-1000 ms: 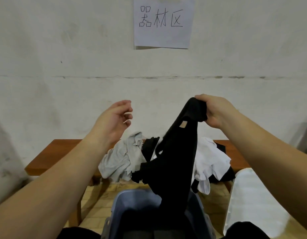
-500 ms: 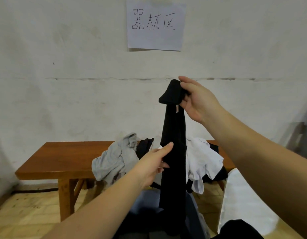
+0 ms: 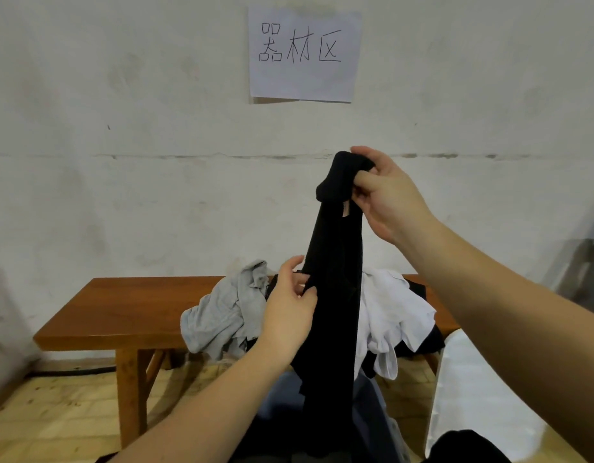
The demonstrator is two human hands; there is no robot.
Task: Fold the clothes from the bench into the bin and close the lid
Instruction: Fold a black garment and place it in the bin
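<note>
While your right hand [image 3: 394, 192] pinches the bunched top of the black garment [image 3: 332, 295] up in front of the wall, the cloth hangs as one long narrow strip, its lower end dropping toward the bin [image 3: 372, 412] at the near edge of view. Your left hand [image 3: 288, 312] sits at the strip's left edge about halfway down – fingers [image 3: 290, 265] curled lightly onto the fabric, thumb against it; looks like a light grip, not a firm one.

Step in hand, as I read it: first garment lifted off the pile and being straightened for folding. Nothing looks folded yet.

The rest of the clothes are on the bench [image 3: 128, 309], far side of the bin: a grey garment [image 3: 222, 312] on the left of the pile, a white garment [image 3: 389, 312] on the right, more dark cloth underneath. White panel [image 3: 472, 396] at near right is probably the lid – can't confirm. Inside of the bin is mostly hidden by the hanging cloth and your arms.

Next move calls for: firm up the left grip mid-length, bring the right hand down so the top half doubles over the lower half, then lower the bundle into the bin. Watch the tail – it may already be bunching in there.
</note>
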